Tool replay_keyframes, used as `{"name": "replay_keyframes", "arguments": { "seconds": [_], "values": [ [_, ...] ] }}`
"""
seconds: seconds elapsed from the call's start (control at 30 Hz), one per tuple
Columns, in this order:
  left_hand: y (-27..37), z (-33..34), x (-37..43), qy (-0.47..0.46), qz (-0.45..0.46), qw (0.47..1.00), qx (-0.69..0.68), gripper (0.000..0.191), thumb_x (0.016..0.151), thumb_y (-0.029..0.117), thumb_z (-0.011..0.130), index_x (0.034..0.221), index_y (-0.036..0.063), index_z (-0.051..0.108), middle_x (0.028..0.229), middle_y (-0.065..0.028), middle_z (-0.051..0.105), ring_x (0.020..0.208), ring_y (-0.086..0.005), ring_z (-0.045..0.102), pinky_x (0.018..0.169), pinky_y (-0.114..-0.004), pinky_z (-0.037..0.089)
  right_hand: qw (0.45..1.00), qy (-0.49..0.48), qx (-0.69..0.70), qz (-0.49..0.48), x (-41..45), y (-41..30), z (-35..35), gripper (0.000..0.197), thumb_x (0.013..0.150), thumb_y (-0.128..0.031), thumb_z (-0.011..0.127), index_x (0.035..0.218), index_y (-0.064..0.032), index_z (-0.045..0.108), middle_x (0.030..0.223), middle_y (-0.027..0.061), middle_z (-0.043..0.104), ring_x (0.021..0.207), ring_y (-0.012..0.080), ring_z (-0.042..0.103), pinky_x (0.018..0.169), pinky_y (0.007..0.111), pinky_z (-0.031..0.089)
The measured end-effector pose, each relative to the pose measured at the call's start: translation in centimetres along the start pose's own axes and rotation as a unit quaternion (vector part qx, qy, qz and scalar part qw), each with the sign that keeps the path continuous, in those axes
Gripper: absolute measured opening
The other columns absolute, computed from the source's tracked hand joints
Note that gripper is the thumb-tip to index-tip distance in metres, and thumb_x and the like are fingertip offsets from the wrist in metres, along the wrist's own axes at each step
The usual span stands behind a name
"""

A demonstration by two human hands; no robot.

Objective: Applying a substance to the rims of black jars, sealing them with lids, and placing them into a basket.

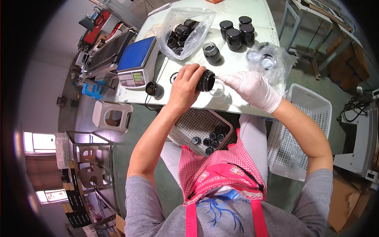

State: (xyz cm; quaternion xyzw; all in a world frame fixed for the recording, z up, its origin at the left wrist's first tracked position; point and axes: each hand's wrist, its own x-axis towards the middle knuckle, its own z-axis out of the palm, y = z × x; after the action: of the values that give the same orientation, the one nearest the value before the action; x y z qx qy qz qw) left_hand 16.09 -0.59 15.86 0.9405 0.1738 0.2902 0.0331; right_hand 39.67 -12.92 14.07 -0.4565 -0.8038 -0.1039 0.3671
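My bare left hand [186, 86] grips a glass jar [206, 80] with dark contents, tilted on its side with its mouth towards the right. My right hand [250, 89], in a thin white glove, pinches a thin metal utensil at the jar's mouth; its far end is hidden. Just below the jar, a small clear container [217, 89] stands on the white table. An uncapped jar [211, 52] with dark contents stands behind, and another dark open jar [154, 89] is at the left edge. A round lid [174, 77] lies partly hidden beside my left hand.
Several black-lidded jars [234, 39] stand at the back. A plastic bag [189, 44] holds dark jars; another bag [268, 63] holds lids. A blue-topped weighing scale [136, 56] stands left. One crate [189, 124] with dark jars sits below the table edge, another white crate [321, 109] at right.
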Motion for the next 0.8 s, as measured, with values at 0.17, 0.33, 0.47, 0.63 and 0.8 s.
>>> {"name": "replay_keyframes", "arguments": {
  "seconds": [0.17, 0.33, 0.47, 0.63, 0.8],
  "values": [
    [-0.1, 0.3, 0.1, -0.009, 0.027, 0.999, 0.044, 0.068, 0.067, -0.006, 0.077, 0.132, 0.0075, 0.058, 0.13, -0.0134, 0.06, 0.122, -0.0366, 0.059, 0.101, -0.046, 0.053, 1.0, 0.021, -0.021, -0.007, -0.8, -0.2, 0.3, 0.049, 0.083, -0.004, 0.071, 0.132, -0.0094, 0.069, 0.092, 0.0089, 0.074, 0.075, 0.0252, 0.072, 0.066, 0.037, 0.058],
    [-0.2, 0.2, 0.4, -0.018, 0.061, 0.996, 0.063, 0.073, 0.066, -0.006, 0.077, 0.134, 0.0085, 0.059, 0.132, -0.0129, 0.06, 0.123, -0.0368, 0.058, 0.1, -0.046, 0.053, 0.999, 0.047, -0.001, -0.006, -1.5, -0.2, 0.6, 0.048, 0.085, -0.003, 0.071, 0.132, -0.0095, 0.069, 0.093, 0.0087, 0.074, 0.076, 0.0245, 0.072, 0.066, 0.037, 0.058],
    [-0.3, 0.0, 0.4, -0.026, 0.081, 0.993, 0.087, 0.073, 0.064, -0.008, 0.075, 0.134, 0.009, 0.06, 0.133, -0.0122, 0.06, 0.122, -0.0366, 0.059, 0.098, -0.045, 0.054, 1.0, 0.029, -0.013, 0.0, -1.7, -0.5, 0.2, 0.048, 0.084, -0.003, 0.071, 0.132, -0.0093, 0.069, 0.094, 0.0085, 0.074, 0.078, 0.0245, 0.072, 0.067, 0.037, 0.058],
    [-0.1, 0.1, 0.7, -0.035, 0.087, 0.991, 0.093, 0.072, 0.067, -0.007, 0.073, 0.136, 0.0082, 0.059, 0.134, -0.0135, 0.058, 0.124, -0.0363, 0.058, 0.101, -0.045, 0.053, 0.999, 0.033, -0.018, -0.005, -1.9, -0.7, 0.1, 0.049, 0.082, -0.002, 0.071, 0.13, -0.0089, 0.069, 0.095, 0.0088, 0.074, 0.079, 0.0258, 0.073, 0.067, 0.037, 0.059],
    [-0.1, 0.2, 0.8, -0.026, 0.102, 0.99, 0.095, 0.071, 0.066, -0.008, 0.073, 0.134, 0.0087, 0.06, 0.132, -0.0128, 0.06, 0.121, -0.037, 0.06, 0.098, -0.045, 0.055, 0.999, 0.048, 0.0, 0.01, -2.4, -0.9, 0.2, 0.048, 0.082, 0.0, 0.07, 0.129, -0.008, 0.069, 0.093, 0.01, 0.074, 0.079, 0.0273, 0.073, 0.067, 0.037, 0.059]
  ]
}}
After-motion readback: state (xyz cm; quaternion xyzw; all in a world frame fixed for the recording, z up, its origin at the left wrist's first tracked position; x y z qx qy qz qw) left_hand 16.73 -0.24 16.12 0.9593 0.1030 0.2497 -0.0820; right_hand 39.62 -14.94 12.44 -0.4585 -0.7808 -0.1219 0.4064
